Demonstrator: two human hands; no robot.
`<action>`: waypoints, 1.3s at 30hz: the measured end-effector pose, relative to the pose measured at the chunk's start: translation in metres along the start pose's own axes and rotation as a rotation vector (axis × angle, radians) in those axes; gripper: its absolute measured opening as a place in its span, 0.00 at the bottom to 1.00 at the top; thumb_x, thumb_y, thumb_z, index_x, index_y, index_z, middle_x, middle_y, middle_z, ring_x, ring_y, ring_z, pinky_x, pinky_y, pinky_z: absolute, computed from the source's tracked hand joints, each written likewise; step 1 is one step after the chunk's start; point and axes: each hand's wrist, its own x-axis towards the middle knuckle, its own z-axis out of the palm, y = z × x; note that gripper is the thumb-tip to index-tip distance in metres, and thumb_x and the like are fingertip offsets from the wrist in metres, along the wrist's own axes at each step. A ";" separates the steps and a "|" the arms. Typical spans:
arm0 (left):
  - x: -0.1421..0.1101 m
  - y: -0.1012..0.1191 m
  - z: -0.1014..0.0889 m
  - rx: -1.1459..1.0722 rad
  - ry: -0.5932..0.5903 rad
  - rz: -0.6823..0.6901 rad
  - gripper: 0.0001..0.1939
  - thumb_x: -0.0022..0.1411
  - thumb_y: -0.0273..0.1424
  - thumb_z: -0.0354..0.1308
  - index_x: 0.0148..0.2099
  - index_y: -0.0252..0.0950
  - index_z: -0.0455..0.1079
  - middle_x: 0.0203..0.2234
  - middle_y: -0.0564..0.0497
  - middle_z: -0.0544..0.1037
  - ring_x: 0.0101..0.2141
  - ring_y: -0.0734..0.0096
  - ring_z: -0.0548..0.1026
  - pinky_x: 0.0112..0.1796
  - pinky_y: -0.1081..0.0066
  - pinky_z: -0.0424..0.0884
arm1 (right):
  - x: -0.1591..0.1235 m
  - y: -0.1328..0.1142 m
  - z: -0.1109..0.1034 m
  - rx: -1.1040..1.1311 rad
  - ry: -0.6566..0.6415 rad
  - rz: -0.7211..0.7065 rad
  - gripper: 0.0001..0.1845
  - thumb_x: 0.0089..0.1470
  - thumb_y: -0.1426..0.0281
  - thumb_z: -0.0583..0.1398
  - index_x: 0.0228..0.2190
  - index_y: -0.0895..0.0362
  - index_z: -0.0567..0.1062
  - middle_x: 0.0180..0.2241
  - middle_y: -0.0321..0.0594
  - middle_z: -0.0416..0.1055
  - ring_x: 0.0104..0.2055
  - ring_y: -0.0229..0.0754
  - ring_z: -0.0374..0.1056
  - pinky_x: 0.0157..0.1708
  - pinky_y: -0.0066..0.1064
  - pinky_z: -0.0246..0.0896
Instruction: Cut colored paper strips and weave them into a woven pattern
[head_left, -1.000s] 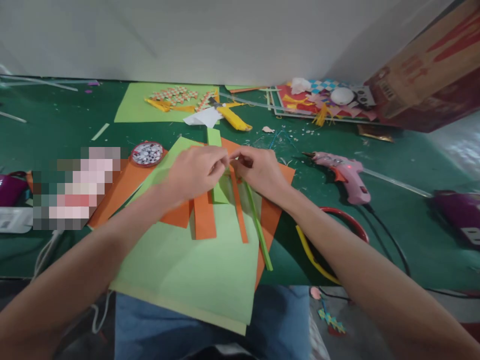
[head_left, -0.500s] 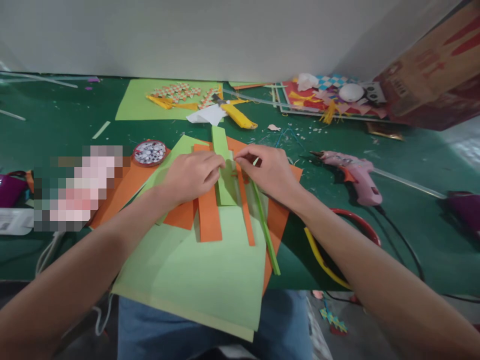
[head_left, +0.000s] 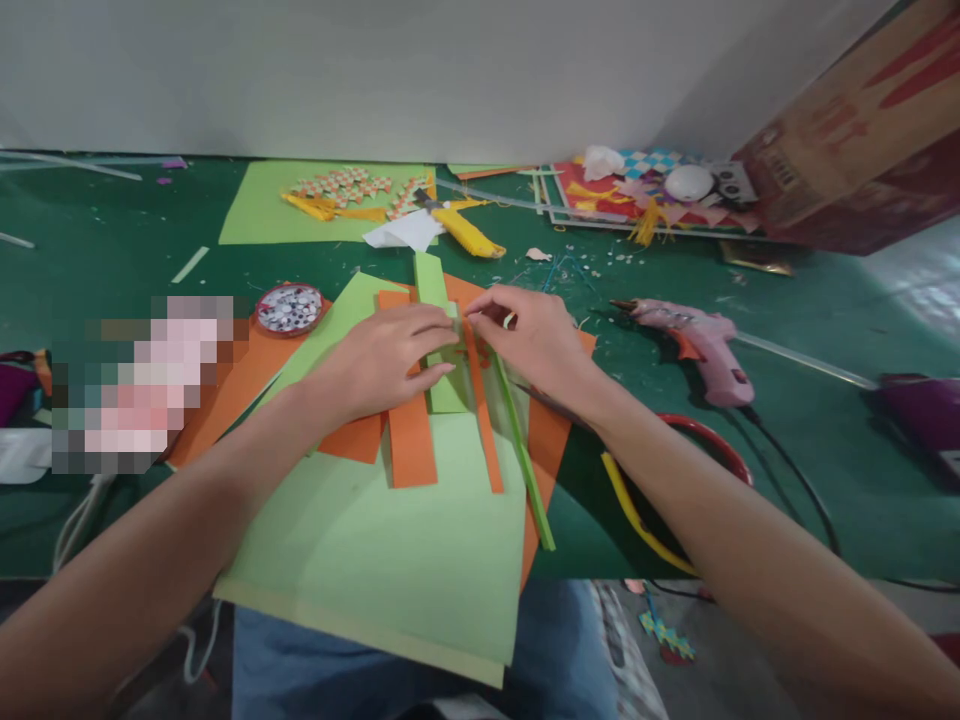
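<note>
Loosely, the left hand [head_left: 390, 355] parts its grip over the green strip [head_left: 432, 283]; the right hand [head_left: 529, 335], grip nearly closed, meets the thin orange strip [head_left: 484, 415], hold unclear, atop pale-green paper [head_left: 375, 560].

On the table [head_left: 97, 265], room is left before the back edge's left stretch. The front edge is overhung by a green sheet [head_left: 367, 540]; rightward, passage is blocked by a glue gun [head_left: 705, 345].
</note>
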 end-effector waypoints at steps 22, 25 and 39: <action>0.001 0.000 -0.002 -0.002 -0.139 -0.080 0.17 0.66 0.36 0.51 0.53 0.34 0.71 0.52 0.43 0.75 0.50 0.59 0.74 0.49 0.63 0.70 | 0.001 0.008 0.002 -0.103 -0.159 -0.181 0.08 0.49 0.73 0.61 0.34 0.54 0.77 0.36 0.43 0.72 0.43 0.50 0.64 0.46 0.42 0.56; 0.001 0.001 -0.003 0.006 -0.137 -0.079 0.18 0.66 0.37 0.53 0.53 0.34 0.71 0.53 0.43 0.74 0.51 0.58 0.73 0.50 0.63 0.70 | 0.001 0.013 0.002 -0.110 -0.139 -0.177 0.09 0.50 0.74 0.60 0.34 0.54 0.78 0.36 0.43 0.71 0.43 0.50 0.64 0.46 0.42 0.57; -0.001 0.004 -0.008 0.084 -0.111 -0.038 0.18 0.66 0.41 0.51 0.48 0.36 0.75 0.48 0.45 0.78 0.47 0.58 0.76 0.45 0.64 0.72 | 0.009 0.007 -0.012 -0.130 0.043 0.038 0.08 0.53 0.69 0.58 0.23 0.56 0.71 0.27 0.42 0.70 0.31 0.43 0.64 0.34 0.36 0.58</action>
